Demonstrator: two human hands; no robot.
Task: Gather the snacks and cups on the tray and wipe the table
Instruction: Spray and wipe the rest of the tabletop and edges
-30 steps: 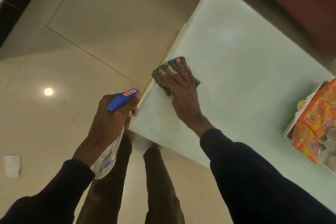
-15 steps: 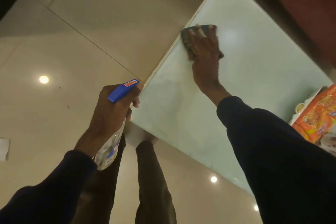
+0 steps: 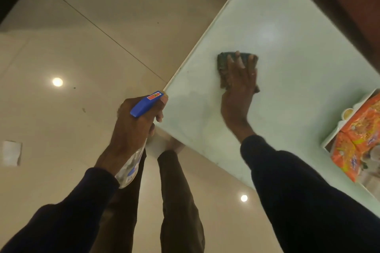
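Note:
My right hand lies flat on a dark green cloth, pressing it onto the pale green table a little in from its left edge. My left hand grips a clear spray bottle with a blue trigger head, held just off the table's near left corner. At the right edge a white tray carries orange snack packets and a small cup; the tray runs out of the frame.
A glossy beige tiled floor with light reflections lies left of and below the table. A white paper scrap lies on the floor at far left. Dark red furniture borders the table's far side. My trouser legs stand at the table corner.
My right hand slid the cloth from the near left edge up along that edge, then back toward me and inward onto the table. The left hand stayed put with the spray bottle.

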